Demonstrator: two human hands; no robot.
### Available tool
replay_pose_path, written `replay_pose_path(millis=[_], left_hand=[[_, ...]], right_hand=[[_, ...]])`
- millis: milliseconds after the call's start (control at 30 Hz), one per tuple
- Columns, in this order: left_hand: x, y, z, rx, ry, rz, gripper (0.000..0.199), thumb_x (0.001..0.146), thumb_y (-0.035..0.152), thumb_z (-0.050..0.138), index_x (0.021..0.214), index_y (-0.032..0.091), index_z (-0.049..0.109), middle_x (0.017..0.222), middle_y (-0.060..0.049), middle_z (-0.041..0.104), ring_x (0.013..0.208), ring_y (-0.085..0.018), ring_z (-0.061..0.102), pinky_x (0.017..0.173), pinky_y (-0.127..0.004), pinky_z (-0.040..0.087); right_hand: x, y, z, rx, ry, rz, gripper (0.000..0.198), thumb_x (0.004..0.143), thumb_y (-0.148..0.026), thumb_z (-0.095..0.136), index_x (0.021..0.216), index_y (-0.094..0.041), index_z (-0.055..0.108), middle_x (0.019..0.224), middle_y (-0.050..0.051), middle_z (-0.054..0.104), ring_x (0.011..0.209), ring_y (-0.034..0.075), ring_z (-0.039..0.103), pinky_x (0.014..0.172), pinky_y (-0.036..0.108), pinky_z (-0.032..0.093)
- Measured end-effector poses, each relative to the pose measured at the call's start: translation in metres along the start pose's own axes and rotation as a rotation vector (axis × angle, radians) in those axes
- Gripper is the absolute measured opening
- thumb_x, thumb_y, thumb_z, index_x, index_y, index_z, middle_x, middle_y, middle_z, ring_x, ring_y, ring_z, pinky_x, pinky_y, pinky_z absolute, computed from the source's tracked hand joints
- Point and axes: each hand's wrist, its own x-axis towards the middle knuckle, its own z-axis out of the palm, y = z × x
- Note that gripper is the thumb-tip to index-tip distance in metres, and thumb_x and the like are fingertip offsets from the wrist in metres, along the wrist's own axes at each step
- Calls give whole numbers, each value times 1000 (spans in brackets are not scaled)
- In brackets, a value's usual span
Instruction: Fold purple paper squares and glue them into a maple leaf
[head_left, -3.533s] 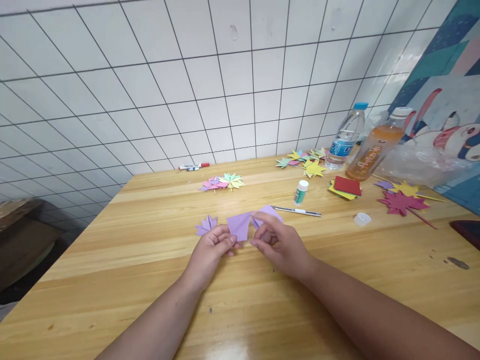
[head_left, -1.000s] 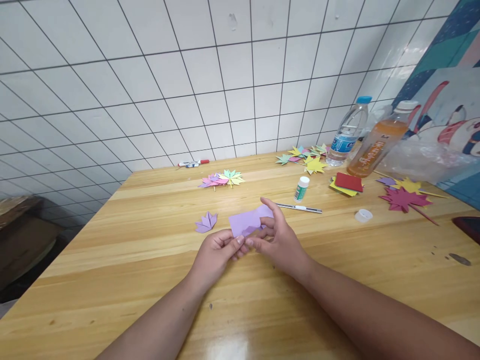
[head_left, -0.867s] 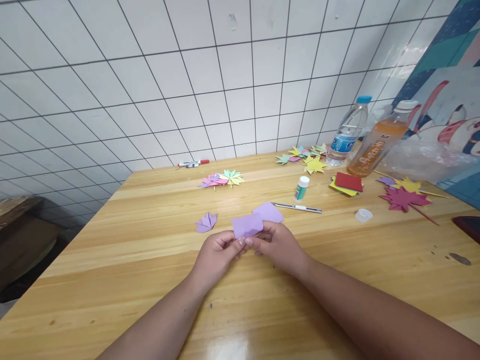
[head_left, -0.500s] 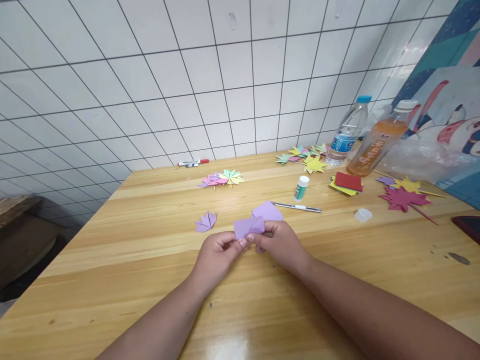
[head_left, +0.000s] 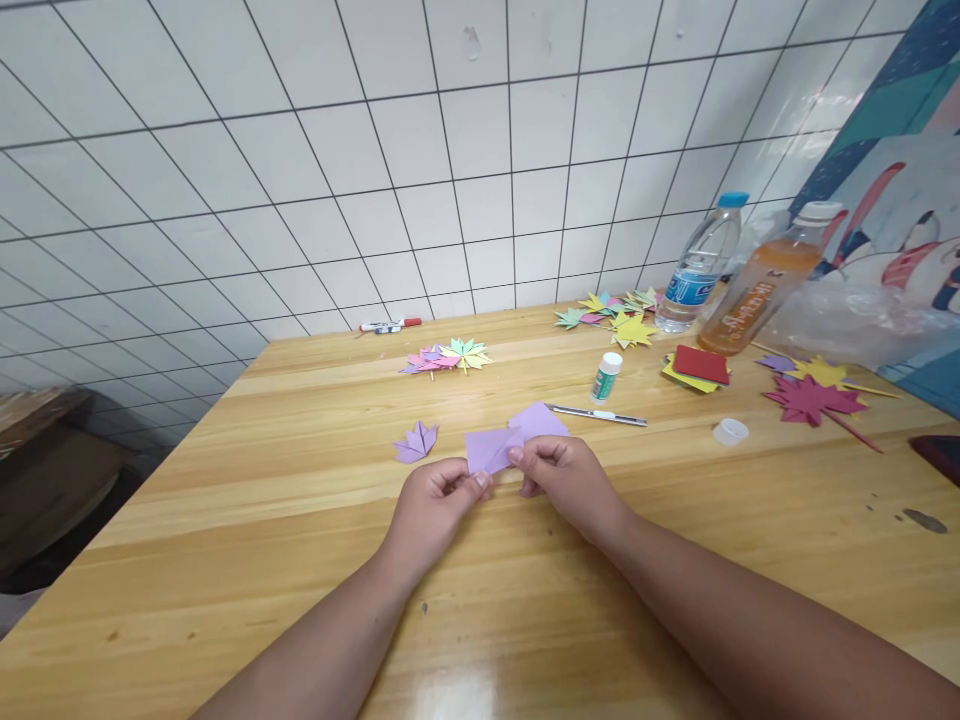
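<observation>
Over the table [head_left: 322, 410], held purple paper [head_left: 487, 449] runs lengthwise left to right.

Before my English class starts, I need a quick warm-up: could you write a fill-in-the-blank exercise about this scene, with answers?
1. Counting the left hand and the right hand, the number of hands holding the nearer purple paper is ____.
2. The cap on the water bottle is coloured ____.
3. The top sheet of the paper stack is coloured ____.
4. The glue stick stands ____, not lying on its side.

Missing words: two; blue; red; upright.
</observation>
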Motion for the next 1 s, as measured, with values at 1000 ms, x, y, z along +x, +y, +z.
replay_pose_path(millis=[1000], left_hand=[[5, 2, -5, -241, 104, -61, 26, 70, 40, 66, 72, 14, 63, 64, -1, 61, 59, -12, 53, 55, -22, 43]], right_hand=[[6, -2, -11, -45, 23, -38, 18, 69, -31, 63, 80, -17, 59, 82, 0, 64, 75, 15, 58, 68, 25, 43]])
